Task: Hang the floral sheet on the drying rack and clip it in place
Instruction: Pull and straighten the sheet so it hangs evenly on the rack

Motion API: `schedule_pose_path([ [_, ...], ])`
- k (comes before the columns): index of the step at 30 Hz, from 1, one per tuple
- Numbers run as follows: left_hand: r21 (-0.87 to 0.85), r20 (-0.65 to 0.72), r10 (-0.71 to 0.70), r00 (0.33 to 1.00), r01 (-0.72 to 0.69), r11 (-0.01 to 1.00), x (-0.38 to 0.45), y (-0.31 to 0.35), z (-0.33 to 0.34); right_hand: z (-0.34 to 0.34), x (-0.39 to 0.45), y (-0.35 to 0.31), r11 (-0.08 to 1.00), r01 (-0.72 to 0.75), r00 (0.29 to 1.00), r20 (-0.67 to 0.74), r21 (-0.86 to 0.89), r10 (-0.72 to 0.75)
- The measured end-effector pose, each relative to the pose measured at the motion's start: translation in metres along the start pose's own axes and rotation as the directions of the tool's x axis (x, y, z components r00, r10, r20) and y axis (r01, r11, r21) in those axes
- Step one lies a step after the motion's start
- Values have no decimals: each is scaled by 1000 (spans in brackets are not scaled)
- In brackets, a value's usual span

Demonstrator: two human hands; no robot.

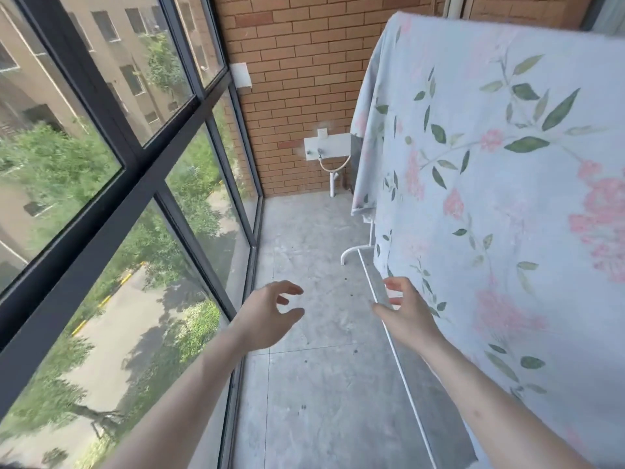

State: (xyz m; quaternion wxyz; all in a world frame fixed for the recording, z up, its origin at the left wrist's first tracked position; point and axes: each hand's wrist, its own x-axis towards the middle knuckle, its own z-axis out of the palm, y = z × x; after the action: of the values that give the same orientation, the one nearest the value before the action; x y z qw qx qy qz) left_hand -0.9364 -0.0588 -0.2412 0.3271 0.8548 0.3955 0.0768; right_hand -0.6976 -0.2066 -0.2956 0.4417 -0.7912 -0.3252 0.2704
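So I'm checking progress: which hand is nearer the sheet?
The right hand, loosely open just beside the floral sheet; the left hand hangs further away, toward the window.

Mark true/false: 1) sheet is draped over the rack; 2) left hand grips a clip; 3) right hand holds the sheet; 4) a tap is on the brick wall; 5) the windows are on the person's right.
1) True: the floral sheet hangs over the drying rack.
2) False: the left hand is empty, fingers loosely curled.
3) False: the right hand is empty, beside the sheet.
4) True: the tap is on the brick wall.
5) False: the windows are on the left.
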Motion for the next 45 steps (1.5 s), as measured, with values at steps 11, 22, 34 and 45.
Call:
schedule_pose_path([
  [11, -169, 201, 53, 978, -19, 985, 175, -50, -31, 35, 72, -26, 983, -160, 971, -162, 96, 174],
  [22, -217, 290, 98, 952, -35, 975, 361, -37, -12, 36, 232, -22, 949, -237, 929, -237, 208, 284],
  [34, -188, 346, 9, 938, 60, 980, 543, -34, -13, 23, 413, -30, 922, -276, 927, -178, 272, 331],
  [45, -215, 556, 32, 831, 106, 971, 736, -27, 40, 38, 538, 11, 821, -445, 792, -271, 357, 547],
])
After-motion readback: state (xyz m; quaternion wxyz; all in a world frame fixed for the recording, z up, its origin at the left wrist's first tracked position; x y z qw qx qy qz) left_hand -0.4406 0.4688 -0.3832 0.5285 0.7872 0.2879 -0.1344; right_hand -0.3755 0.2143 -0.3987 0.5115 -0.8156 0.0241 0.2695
